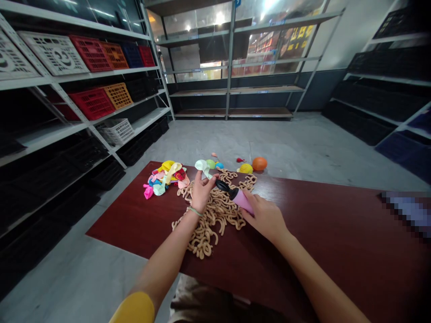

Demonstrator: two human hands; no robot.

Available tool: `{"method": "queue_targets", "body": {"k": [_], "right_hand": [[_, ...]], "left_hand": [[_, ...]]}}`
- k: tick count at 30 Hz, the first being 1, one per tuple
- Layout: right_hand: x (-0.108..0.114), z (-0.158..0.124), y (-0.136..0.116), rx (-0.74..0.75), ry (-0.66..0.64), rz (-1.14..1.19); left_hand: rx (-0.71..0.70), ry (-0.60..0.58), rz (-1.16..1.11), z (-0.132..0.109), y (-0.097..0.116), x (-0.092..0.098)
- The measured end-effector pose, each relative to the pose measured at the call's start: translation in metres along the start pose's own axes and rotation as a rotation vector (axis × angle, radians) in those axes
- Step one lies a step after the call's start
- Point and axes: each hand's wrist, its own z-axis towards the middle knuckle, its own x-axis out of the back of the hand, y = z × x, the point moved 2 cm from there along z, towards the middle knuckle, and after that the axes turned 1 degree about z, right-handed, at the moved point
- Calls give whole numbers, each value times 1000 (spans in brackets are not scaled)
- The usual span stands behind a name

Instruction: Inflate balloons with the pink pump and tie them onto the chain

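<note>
My left hand [202,192] pinches a pale mint balloon [201,167] by its neck, above the middle of the table. In my right hand [264,215] is a pink hand pump [243,201] with a black nozzle end, pointed at the balloon's neck. The nozzle tip lies close to my left fingers; whether it sits inside the neck I cannot tell. Beneath both hands spreads a heap of tan, curly, worm-like pieces [215,211]. To the left lies a pile of limp balloons [168,175] in yellow, pink, blue, red and mint.
The dark red table [303,220] extends to the right, with a blurred-out object [409,211] at its edge. Beyond the far edge, inflated orange [259,163] and yellow [246,168] balloons rest on the floor. Metal shelves with crates [92,102] stand left; more shelving is behind.
</note>
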Motion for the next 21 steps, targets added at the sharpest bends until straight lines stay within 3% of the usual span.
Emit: {"method": "queue_targets", "body": {"k": [11, 21], "right_hand": [[-2, 1, -7, -10, 98, 59], [-4, 3, -10, 26, 67, -34]], "left_hand": [[245, -6, -372, -7, -8, -4], [172, 103, -461, -8, -4, -3]]}}
